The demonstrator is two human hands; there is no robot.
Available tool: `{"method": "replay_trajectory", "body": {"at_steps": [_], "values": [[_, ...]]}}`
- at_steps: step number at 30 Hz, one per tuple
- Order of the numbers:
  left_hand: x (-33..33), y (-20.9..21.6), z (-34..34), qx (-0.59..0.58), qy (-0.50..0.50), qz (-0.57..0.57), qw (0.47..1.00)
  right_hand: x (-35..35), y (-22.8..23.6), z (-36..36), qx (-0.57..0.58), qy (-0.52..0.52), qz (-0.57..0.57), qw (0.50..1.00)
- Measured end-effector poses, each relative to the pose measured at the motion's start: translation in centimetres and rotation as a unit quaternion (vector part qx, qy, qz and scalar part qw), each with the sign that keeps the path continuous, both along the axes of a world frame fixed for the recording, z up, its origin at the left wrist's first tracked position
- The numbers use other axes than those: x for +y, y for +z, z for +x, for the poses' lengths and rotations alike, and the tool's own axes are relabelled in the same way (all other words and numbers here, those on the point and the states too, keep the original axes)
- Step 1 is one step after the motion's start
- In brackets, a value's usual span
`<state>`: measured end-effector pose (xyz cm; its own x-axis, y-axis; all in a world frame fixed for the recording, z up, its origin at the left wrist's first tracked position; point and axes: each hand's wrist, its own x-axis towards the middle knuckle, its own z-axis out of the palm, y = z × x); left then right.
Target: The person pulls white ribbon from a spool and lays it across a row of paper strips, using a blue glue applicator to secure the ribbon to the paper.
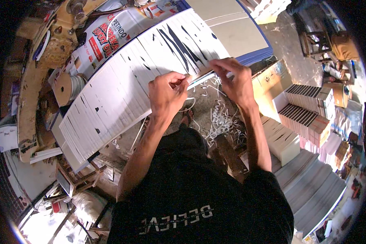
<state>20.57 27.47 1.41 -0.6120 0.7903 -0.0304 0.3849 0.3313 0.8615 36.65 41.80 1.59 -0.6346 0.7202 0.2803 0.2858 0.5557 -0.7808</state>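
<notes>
A long row of white paper blocks (122, 81), packed edge to edge with dark gaps and black streaks among them, runs slantwise in front of me. My left hand (166, 93) is at its near edge, thumb and fingertips pinched together. To the right, my right hand (235, 79) bends its fingers down in a pinch at the same edge. Between the hands a thin, light-brown edge shows; whether either hand holds it, I cannot tell. Just below the left hand a pale cord (190, 105) curves. Whatever lies in the fingertips is too small to name.
A spool of pale cord (71, 90) stands beyond the row at left. White curled scraps (223, 122) litter the floor. Beige boards with blue edges (232, 30) lie at the far right. Stacked book blocks (305, 110) and grey sheet piles (313, 191) stand at right.
</notes>
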Motion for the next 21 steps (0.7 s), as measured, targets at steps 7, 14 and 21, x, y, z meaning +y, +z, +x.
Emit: {"method": "replay_trajectory", "body": {"at_steps": [7,14,21], "values": [[-0.2,0.2,-0.2,-0.011,-0.004,0.001,1.000,-0.4,-0.7,0.0,0.000,0.138,0.108,0.985],[-1.0,1.1,-0.4,-0.111,-0.009,0.017,0.994,0.1,-3.2,0.0,0.015,0.133,0.233,0.963],[-2.1,3.5,-0.5,0.117,-0.102,-0.083,0.984,-0.3,-3.1,-0.3,0.050,0.117,0.228,0.965]]}}
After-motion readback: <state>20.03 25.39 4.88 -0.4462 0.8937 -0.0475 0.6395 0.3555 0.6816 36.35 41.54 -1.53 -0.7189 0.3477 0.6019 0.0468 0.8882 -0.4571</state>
